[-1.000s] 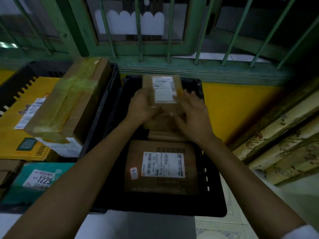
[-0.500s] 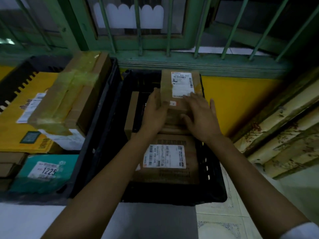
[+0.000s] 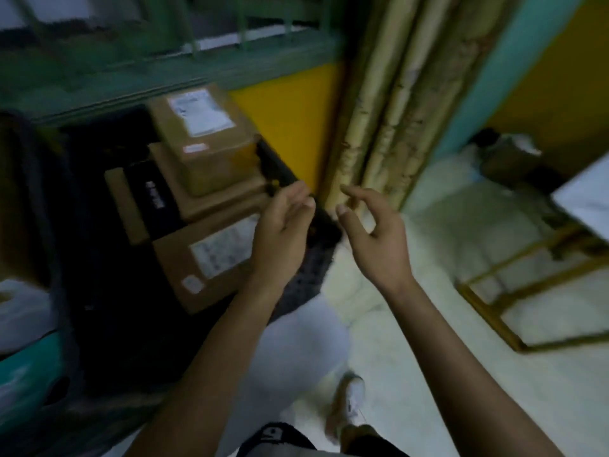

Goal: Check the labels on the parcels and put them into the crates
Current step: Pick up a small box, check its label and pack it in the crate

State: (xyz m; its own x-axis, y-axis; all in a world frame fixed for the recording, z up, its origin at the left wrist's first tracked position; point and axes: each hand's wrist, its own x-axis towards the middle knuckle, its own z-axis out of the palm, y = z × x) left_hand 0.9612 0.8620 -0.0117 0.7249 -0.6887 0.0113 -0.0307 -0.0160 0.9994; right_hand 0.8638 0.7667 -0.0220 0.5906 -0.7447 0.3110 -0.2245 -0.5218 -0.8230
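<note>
Black crate [image 3: 99, 258] stood below the window bars [image 3: 194, 44], parcels inside. Big parcel [image 3: 211, 258] lay nearest, label up. Flat parcel [image 3: 197, 192] behind it carried the small parcel [image 3: 204, 136], label up. Left hand [image 3: 283, 225] and right hand [image 3: 375, 232] hovered by the crate's right rim, both empty. Fingers [image 3: 356, 196] were loosely apart, slightly curled, touching nothing.
</note>
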